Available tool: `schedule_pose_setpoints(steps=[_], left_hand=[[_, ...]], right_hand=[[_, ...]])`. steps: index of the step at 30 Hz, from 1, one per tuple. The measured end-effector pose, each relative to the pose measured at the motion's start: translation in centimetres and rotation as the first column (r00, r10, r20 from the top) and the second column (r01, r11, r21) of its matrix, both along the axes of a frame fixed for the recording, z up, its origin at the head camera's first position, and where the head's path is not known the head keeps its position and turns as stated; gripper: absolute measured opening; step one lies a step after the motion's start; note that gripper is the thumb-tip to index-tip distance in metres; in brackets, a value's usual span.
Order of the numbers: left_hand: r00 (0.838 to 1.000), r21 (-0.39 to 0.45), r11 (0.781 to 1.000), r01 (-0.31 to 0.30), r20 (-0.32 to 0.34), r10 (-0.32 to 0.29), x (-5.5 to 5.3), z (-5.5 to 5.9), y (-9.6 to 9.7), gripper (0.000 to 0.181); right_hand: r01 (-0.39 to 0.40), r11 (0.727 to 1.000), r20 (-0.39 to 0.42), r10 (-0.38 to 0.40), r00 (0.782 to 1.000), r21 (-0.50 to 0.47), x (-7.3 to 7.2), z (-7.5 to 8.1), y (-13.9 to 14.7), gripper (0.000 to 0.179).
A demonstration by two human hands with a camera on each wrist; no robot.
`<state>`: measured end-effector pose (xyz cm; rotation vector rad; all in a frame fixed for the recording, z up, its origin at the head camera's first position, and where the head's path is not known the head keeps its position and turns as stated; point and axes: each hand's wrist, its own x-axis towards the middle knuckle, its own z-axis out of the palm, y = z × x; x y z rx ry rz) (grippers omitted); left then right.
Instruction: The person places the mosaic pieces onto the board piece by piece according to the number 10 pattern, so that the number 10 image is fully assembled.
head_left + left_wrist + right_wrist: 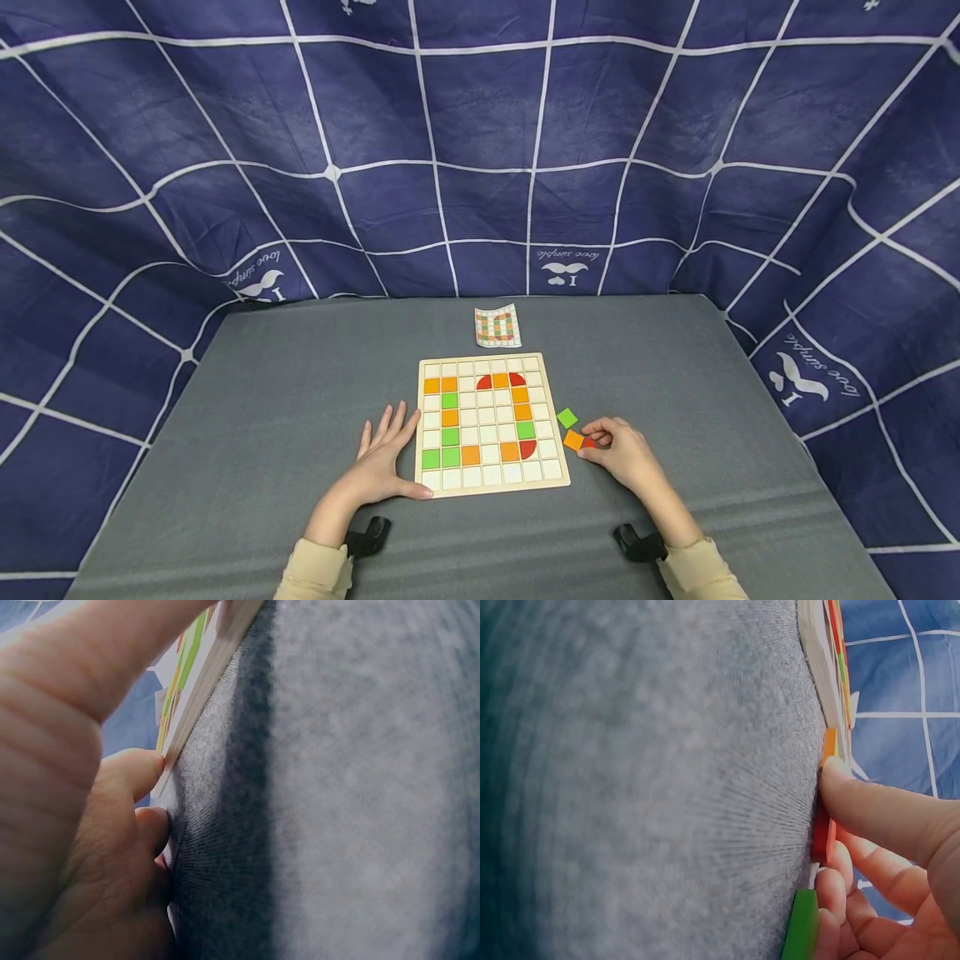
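A square wooden grid board (491,490) lies on the table with orange, green and red pieces in some of its cells. My left hand (384,467) spreads its fingers along the board's left side, thumb at the near left corner and index fingertip at the edge. Right of the board, my right hand (622,454) pinches a red piece (823,838) between thumb and curled fingers, low over the cloth. An orange square tile (573,440) lies against that red piece, and a green tile (567,417) sits just beyond. In the right wrist view, a green block (801,926) is beside the curled fingers.
A small printed pattern card (497,327) lies behind the board, slightly curled. Grey cloth (315,367) covers the table. A dark blue curtain (480,208) with white lines hangs around its back and sides.
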<state>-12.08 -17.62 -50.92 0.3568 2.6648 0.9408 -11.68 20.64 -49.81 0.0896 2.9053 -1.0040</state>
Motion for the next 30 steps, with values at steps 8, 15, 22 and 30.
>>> schedule_pose_setpoints(steps=[8, 15, 22, 30], left_hand=[[1.000, 0.005, 1.000, 0.001, 0.000, -0.001, -0.1, -0.1, 0.0, 0.133], [1.000, 0.002, 1.000, -0.004, -0.001, 0.004, 0.0, -0.1, 0.0, 0.133], [1.000, 0.010, 1.000, -0.004, 0.010, 0.004, 0.0, 0.0, 0.0, 0.133], [1.000, 0.004, 1.000, -0.007, 0.006, 0.007, -0.1, -0.1, 0.0, 0.134]], right_hand=[[0.018, 1.000, 0.018, -0.019, 1.000, 0.007, -0.2, 0.1, -0.2, 0.027], [0.009, 1.000, 0.026, -0.009, 1.000, -0.014, 0.0, 0.2, 0.2, 0.020], [0.023, 0.996, 0.006, -0.023, 1.000, -0.085, -0.2, 0.5, 0.5, 0.013], [0.036, 0.968, 0.034, -0.029, 0.999, -0.250, -1.1, 1.6, -0.7, 0.015]])
